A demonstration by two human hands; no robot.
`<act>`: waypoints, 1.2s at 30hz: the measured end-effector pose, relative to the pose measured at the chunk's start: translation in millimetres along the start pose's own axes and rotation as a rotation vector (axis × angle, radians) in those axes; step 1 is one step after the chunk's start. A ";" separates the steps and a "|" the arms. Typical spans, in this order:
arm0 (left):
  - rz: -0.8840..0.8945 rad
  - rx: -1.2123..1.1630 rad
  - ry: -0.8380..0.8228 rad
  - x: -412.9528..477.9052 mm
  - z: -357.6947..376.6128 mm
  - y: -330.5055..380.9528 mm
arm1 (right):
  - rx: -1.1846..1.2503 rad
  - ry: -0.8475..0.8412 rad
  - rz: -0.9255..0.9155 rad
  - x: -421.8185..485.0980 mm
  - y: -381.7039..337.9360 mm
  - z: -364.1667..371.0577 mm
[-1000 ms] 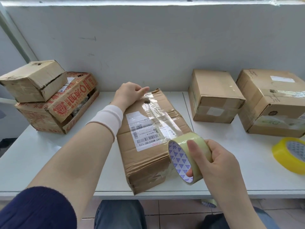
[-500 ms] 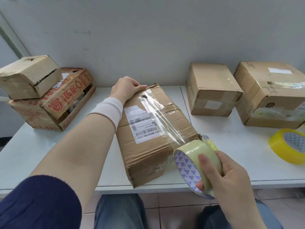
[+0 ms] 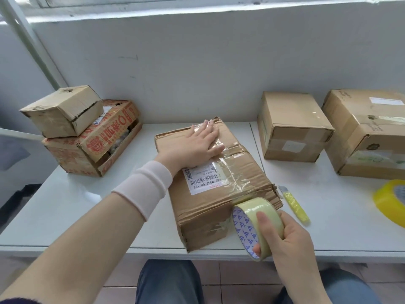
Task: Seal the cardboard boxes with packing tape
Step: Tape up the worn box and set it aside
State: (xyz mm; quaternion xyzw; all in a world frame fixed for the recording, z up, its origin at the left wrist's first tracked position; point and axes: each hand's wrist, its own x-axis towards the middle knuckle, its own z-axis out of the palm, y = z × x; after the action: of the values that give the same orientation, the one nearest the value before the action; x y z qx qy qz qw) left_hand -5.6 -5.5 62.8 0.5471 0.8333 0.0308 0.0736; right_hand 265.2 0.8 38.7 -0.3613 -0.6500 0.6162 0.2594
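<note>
Right grip [image 3: 291, 235] is curled round the tape roll [image 3: 255, 220], thumb on its outer face and a fingertip hooked in the core, at the near right corner of the box [image 3: 208, 207]. From the roll I see a clear strip [image 3: 232, 172] run away up the box top to my left grip [image 3: 195, 145], which lies flat, fingers straight, pressing the strip's far end. The box sits on the counter [image 3: 76, 205]. Just right of the right grip lies a yellow knife [image 3: 294, 202], and farther right a yellow roll [image 3: 390, 202]. Left of the left grip stands a stack [image 3: 87, 137] of two cartons.
</note>
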 end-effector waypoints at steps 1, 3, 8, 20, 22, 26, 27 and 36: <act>0.015 0.016 -0.011 -5.0 1.0 5.4 | 0.009 0.000 0.000 -0.5 0.3 0.5; 0.040 0.040 -0.029 -13.5 2.8 15.9 | 0.021 -0.002 -0.013 -0.9 0.9 0.9; 0.198 0.082 -0.078 -32.2 13.3 38.0 | 0.018 -0.012 -0.062 -2.2 3.2 -0.2; 0.261 0.062 -0.052 -59.0 18.4 67.6 | 0.064 -0.097 -0.100 3.3 10.3 -1.6; 0.201 0.051 -0.032 -59.6 20.1 65.6 | 0.069 -0.124 -0.110 4.6 10.9 -0.5; 0.078 0.041 -0.066 -52.0 13.2 48.8 | 0.060 -0.186 -0.152 20.2 8.4 18.5; 0.033 0.039 -0.072 -48.2 10.0 43.1 | 0.056 -0.211 -0.160 25.7 7.3 25.7; 0.019 0.088 0.021 -37.5 21.2 16.6 | 0.032 -0.308 -0.168 24.7 17.9 35.1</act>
State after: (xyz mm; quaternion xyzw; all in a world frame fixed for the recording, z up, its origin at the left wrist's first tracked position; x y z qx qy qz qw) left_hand 27.4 -33.9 47.4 0.5572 0.8294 0.0007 0.0402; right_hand 225.5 -1.6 14.6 -0.2030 -0.6999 0.6508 0.2131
